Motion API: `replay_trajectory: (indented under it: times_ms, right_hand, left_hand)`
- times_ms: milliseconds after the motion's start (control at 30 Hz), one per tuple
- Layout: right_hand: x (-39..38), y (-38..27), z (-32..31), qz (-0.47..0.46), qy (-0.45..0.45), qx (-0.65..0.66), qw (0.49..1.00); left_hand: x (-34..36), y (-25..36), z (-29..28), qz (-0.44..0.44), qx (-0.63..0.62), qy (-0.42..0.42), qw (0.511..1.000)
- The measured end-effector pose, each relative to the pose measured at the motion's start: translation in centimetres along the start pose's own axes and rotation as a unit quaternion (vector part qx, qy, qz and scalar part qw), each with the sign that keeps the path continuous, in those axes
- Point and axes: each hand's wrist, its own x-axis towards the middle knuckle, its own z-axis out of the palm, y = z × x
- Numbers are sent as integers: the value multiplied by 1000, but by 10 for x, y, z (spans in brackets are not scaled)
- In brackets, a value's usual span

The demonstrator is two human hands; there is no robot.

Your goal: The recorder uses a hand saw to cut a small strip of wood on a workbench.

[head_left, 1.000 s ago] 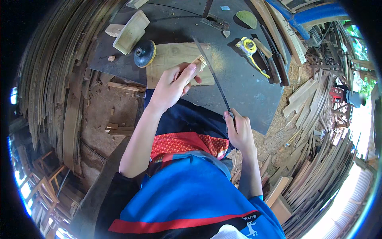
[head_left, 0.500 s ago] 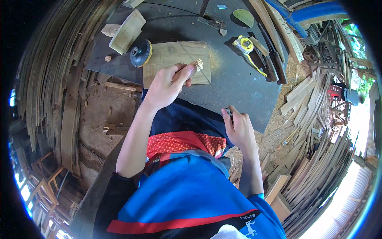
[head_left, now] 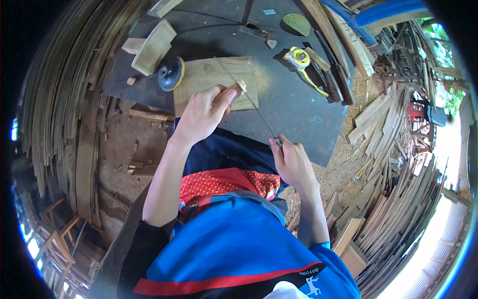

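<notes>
My left hand (head_left: 209, 109) grips a small piece of light wood (head_left: 241, 85) above a flat board (head_left: 191, 74). My right hand (head_left: 291, 162) is closed on the handle end of a long thin metal tool (head_left: 261, 115), a blade or file, whose shaft runs diagonally up across the wood piece. A dark round pad with a yellow edge (head_left: 170, 74) sits at the board's left. Pale sawdust (head_left: 261, 74) lies on the dark tabletop (head_left: 308, 124) at the board's right.
Angled wooden pieces (head_left: 152, 47) stand at back left. A yellow tape measure (head_left: 298, 57), dark tools (head_left: 331, 79), a green scoop-shaped item (head_left: 296, 24) and long timbers (head_left: 361, 47) lie at back right. Plank stacks (head_left: 69, 109) flank both sides; a red chair (head_left: 416, 112) stands far right.
My left hand with the wood piece has moved a little left in the picture, and the thin tool now lies at a slightly different angle. Both grips are unchanged; the whole view has shifted slightly.
</notes>
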Motion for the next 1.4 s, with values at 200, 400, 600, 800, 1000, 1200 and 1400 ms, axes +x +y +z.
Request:
replay_trajectory:
  times_ms: [200,400,600,800,1000,1200,1400]
  right_hand:
    - [17,-21,1,22,33,36,999]
    - [6,-14,10,-54,57,54,995]
    - [9,-28,2,-54,58,61,995]
    - [9,-43,12,-69,78,77,992]
    - [23,-52,1,-52,92,82,991]
    - [33,-62,16,-62,93,83,990]
    - [35,-57,18,-49,84,58,994]
  left_hand:
    - [5,10,11,94,41,-4,995]
    - [4,27,-17,90,120,71,986]
    - [1,30,-23,186,207,63,958]
    - [-2,37,-45,181,206,65,959]
    - [11,34,-36,268,258,155,915]
    - [17,29,-57,240,259,132,926]
    - [24,8,-64,125,104,96,982]
